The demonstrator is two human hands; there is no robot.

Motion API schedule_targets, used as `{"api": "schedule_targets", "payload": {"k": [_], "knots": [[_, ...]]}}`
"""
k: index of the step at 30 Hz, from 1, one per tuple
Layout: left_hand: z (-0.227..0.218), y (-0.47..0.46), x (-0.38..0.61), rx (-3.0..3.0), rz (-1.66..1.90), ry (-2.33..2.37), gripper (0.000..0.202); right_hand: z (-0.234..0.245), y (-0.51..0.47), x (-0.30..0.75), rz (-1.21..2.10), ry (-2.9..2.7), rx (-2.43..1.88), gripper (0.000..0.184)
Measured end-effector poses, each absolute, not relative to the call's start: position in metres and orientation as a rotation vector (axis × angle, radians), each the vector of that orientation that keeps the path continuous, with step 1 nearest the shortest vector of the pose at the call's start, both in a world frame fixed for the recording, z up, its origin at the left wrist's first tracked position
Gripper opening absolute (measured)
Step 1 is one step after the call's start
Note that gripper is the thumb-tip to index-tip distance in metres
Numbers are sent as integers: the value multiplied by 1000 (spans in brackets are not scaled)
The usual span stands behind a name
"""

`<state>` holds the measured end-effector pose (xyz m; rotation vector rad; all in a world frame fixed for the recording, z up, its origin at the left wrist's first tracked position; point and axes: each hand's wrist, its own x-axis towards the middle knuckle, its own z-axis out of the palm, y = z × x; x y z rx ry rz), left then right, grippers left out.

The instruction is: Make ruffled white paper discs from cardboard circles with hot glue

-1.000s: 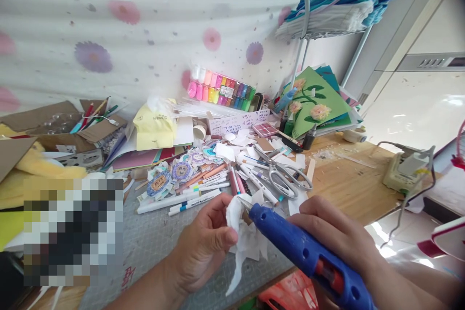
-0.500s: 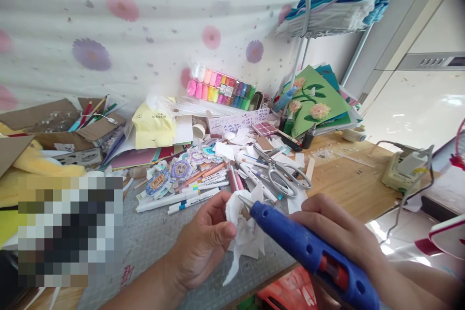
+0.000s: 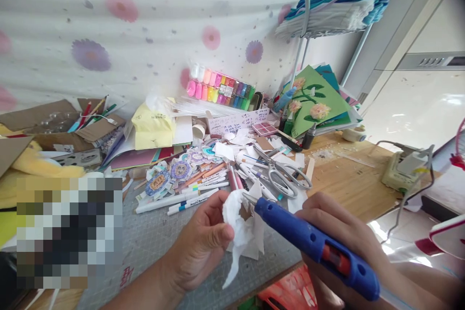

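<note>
My left hand (image 3: 203, 244) is closed on a crumpled white tissue (image 3: 240, 232) held just above the grey cutting mat (image 3: 152, 237). In my right hand (image 3: 337, 237) I grip a blue glue gun (image 3: 316, 247), its metal nozzle touching the tissue near a small brown piece. Both hands are low in the middle of the view, close to the table's front edge.
Markers (image 3: 192, 198), scissors (image 3: 283, 174), paper scraps and round paper badges (image 3: 181, 170) lie behind the hands. A clay set (image 3: 221, 89), yellow tissue pack (image 3: 154, 126), green flower card (image 3: 316, 101) and cardboard box (image 3: 54, 126) stand further back. A power strip (image 3: 403, 169) sits at right.
The glue gun has tilted and shifted slightly right, and my left hand has turned the tissue a little against the nozzle.
</note>
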<state>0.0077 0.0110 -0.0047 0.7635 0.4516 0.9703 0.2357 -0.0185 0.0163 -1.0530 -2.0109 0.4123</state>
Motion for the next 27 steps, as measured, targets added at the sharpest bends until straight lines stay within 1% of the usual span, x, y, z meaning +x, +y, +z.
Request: {"api": "schedule_targets", "payload": {"k": [6, 8, 11, 13, 16, 19, 23, 27], "knots": [[-5, 12, 6, 785, 994, 463, 34, 14, -20, 237, 491, -2077, -1020, 16], [-5, 13, 6, 791, 1009, 462, 32, 16, -20, 238, 504, -2049, -1022, 11], [-5, 14, 6, 783, 1004, 476, 37, 20, -19, 238, 529, -1968, -1096, 3], [-5, 14, 5, 776, 998, 499, 43, 21, -17, 237, 523, -1923, -1168, 8], [-4, 15, 6, 785, 989, 514, 47, 19, -14, 234, 499, -1903, -1215, 12], [-4, 16, 6, 801, 984, 507, 46, 17, -13, 233, 481, -1909, -1208, 15], [-4, 16, 6, 816, 970, 496, 43, 15, -12, 235, 507, -1970, -1184, 15], [-5, 16, 4, 847, 940, 503, 44, 13, -9, 239, 517, -2002, -1164, 16]]}}
